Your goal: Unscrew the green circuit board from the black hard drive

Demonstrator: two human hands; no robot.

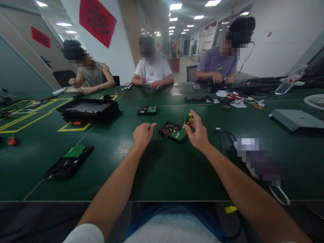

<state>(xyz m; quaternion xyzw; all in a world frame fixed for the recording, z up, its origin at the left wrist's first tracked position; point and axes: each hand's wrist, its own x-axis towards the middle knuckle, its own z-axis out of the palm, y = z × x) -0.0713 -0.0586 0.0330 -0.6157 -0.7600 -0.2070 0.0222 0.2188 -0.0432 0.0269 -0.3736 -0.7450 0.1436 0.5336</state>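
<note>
My right hand (197, 132) is closed on a small screwdriver with a yellow and black handle (188, 118), held at the right end of a hard drive. That hard drive (172, 131) lies on the green table (162, 168), its green circuit board (179, 135) facing up. My left hand (143, 134) is closed just left of the drive, apart from it, thumb pointing right; whether its curled fingers hold anything is hidden. Farther back lies a second drive (147, 110) with a green board.
Black trays (88, 109) stand at the back left, a black device with a green board (69, 162) nearer. Right are a power strip (249, 162), a metal box (296, 118), red scissors (234, 97) and a bottle (290, 81). Three people sit across the table.
</note>
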